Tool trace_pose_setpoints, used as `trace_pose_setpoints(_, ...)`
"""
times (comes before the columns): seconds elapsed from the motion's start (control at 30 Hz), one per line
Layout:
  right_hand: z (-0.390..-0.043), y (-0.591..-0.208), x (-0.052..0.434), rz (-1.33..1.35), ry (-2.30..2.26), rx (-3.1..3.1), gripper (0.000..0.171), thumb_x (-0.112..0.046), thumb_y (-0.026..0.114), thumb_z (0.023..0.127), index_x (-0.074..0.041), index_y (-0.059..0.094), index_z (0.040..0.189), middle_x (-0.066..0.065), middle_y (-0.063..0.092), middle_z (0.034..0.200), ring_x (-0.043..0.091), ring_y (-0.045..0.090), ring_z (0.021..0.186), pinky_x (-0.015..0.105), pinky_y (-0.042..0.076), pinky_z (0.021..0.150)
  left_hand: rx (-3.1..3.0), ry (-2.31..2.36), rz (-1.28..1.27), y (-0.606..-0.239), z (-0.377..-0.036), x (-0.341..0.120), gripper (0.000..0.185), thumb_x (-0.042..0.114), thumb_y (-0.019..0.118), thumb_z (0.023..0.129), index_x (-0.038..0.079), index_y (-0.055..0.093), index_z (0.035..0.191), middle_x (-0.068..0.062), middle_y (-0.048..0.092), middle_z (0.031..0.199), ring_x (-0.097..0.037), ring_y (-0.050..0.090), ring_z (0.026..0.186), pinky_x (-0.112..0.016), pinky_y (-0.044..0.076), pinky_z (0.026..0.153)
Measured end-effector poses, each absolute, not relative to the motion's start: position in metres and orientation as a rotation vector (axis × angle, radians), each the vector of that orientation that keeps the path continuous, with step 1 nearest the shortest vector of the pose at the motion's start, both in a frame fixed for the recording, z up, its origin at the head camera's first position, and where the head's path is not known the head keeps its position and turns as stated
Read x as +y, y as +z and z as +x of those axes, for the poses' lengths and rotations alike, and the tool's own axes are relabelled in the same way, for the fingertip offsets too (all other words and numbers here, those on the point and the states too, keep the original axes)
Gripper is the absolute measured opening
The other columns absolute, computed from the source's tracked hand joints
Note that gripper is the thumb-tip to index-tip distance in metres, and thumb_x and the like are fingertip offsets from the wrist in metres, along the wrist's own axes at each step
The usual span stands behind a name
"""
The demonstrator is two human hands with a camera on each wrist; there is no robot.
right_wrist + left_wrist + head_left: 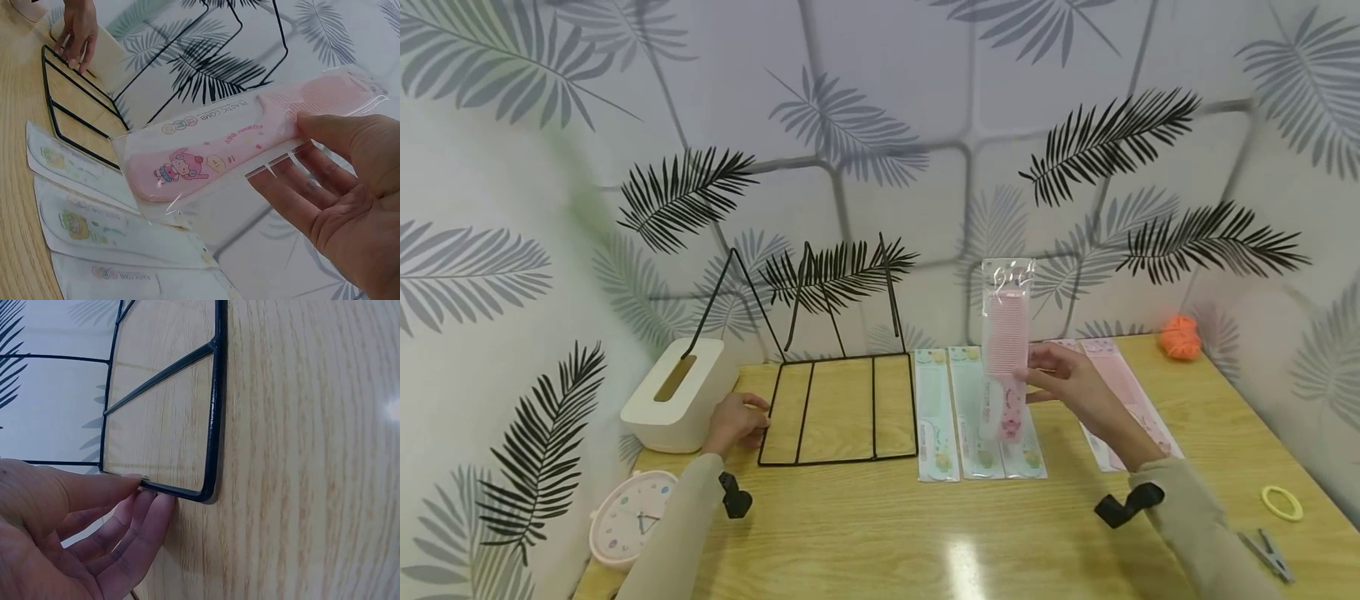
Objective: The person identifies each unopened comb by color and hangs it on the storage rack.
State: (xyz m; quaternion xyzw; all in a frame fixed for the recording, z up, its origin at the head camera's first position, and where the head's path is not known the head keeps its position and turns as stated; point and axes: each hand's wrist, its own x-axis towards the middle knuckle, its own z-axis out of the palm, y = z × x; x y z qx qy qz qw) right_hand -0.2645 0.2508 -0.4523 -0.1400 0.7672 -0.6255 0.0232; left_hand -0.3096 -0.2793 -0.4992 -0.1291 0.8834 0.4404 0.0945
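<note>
My right hand (1067,385) holds a pink plastic comb (1009,337) in a clear sleeve, pinched at its edge between thumb and fingers. The packaged comb stands upright, teeth end up, in front of the wall. In the right wrist view, a cartoon girl is printed on the comb's handle (172,175). A black wire rack (838,461) rests on the table, its uprights leaning at the back. At its left side wire, my left hand (737,422) grips with thumb above and fingers below. Several green packaged combs (936,408) lie right of the rack, partly behind the held comb.
Pink packaged combs (1123,392) lie farther right. A white tissue box (662,429) stands left of the rack, with a pink clock (632,517) before it. Along the right side are an orange yarn ball (1181,337), a yellow ring (1266,495) and small pliers (1274,557). A leaf-patterned wall backs the table.
</note>
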Motion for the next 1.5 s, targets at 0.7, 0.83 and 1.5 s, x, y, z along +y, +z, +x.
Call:
trace_pose_setpoints(0.7,-0.236,-0.448,0.179,-0.988,-1.944,2.163,0.026,0.003,0.065,0.1,0.003,0.058,0.125,0.007,0.076,0.103,0.016,0.075,0.09,0.045,0.065,0.077,2.603,1.286,-0.416,-0.496,-0.31,-0.277,0.029,0.001,0.07,0.092,-0.006,0.066,0.12,-0.012,0.07,0.084,-0.017,0.066,0.064,-0.033,0.063,0.059)
trace_pose_setpoints(0.83,-0.232,-0.446,0.17,-0.988,-1.949,2.118,0.026,0.002,0.065,0.101,0.003,0.059,0.126,0.009,0.076,0.107,0.017,0.075,0.094,0.044,0.065,0.078,2.598,1.29,-0.424,-0.495,-0.31,-0.276,0.028,0.001,0.07,0.092,-0.005,0.066,0.12,-0.012,0.069,0.086,-0.018,0.065,0.066,-0.033,0.063,0.059)
trace_pose_setpoints(1.5,-0.228,-0.456,0.147,-1.058,-1.879,2.089,0.025,0.0,0.063,0.102,-0.001,0.061,0.127,0.02,0.073,0.111,0.018,0.074,0.099,0.05,0.065,0.077,2.599,1.281,-0.411,-0.495,-0.312,-0.277,0.028,-0.002,0.07,0.092,-0.009,0.065,0.119,-0.014,0.07,0.083,-0.018,0.065,0.061,-0.035,0.063,0.059)
